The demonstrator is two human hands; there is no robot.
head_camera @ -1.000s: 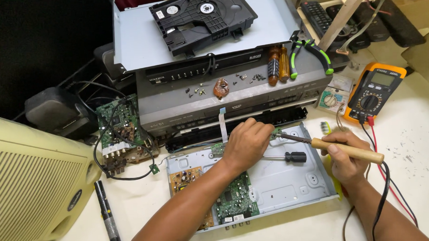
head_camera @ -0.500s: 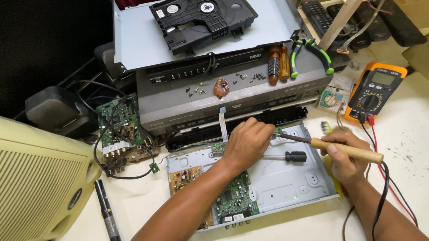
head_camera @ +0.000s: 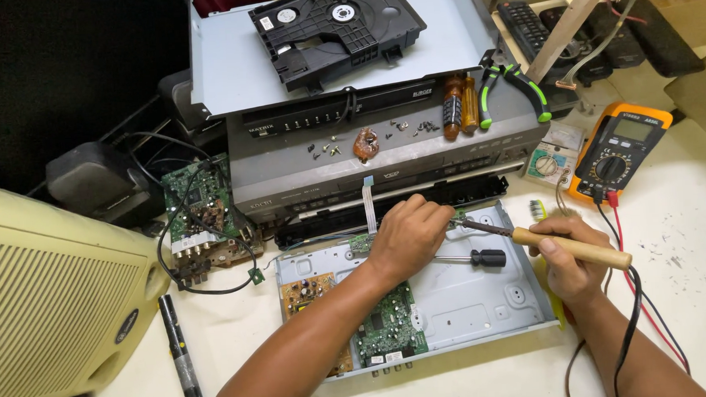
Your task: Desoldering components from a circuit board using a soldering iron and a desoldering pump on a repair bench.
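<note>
Nothing is seen to have moved since a second ago: both hands are held in the same pose. The soldering iron (head_camera: 565,246), wooden-handled, is clasped in the closed right hand (head_camera: 566,262), its tip laid at a small circuit board (head_camera: 364,242) at the back edge of the open metal chassis (head_camera: 460,297). The left hand (head_camera: 406,234) is curled over that board, fingers pressed together; whether anything is pinched cannot be told. The board is best kept pinned flat and the tip steady. A black-handled screwdriver (head_camera: 475,257) lies just beside. A white ribbon cable (head_camera: 369,206) runs up to the stacked players (head_camera: 383,153). An orange multimeter (head_camera: 621,151) sits well apart.
</note>
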